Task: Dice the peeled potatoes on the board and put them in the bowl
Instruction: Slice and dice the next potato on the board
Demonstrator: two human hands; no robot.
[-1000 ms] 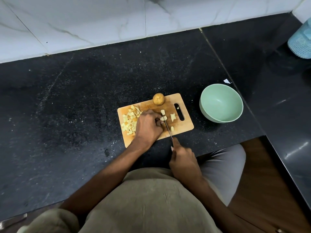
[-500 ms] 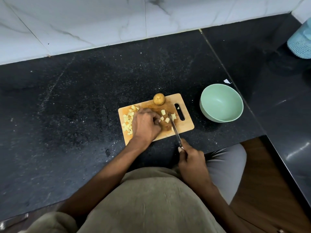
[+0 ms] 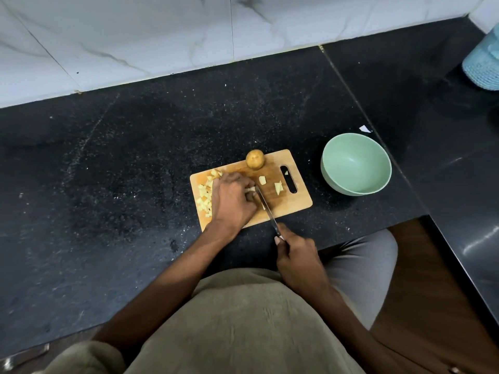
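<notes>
Right hand (image 3: pixel 297 259): fingers curled round the handle of the knife (image 3: pixel 266 206), gripping it just off the near edge of the board
Knife: blade runs up and away from that grip, across the near part of the cutting board (image 3: pixel 293 203), its far end beside the left fingertips
Left hand (image 3: pixel 233 199): fingers curled down over a potato piece (image 3: pixel 251 189), holding it against the board right at the blade; how much potato lies under the hand cannot be told
Loose dice (image 3: pixel 278 187): two pale pieces just beyond the blade, toward the board's handle slot
Diced pile (image 3: pixel 205 197): heaped on the far side of the left hand from the knife, partly hidden by it
Whole potato (image 3: pixel 254 159): at the board's far edge, beyond both hands
Bowl (image 3: pixel 328 174): pale green, on the black counter (image 3: pixel 121 171) past the slot end of the board, apart from it, no potato visible inside
</notes>
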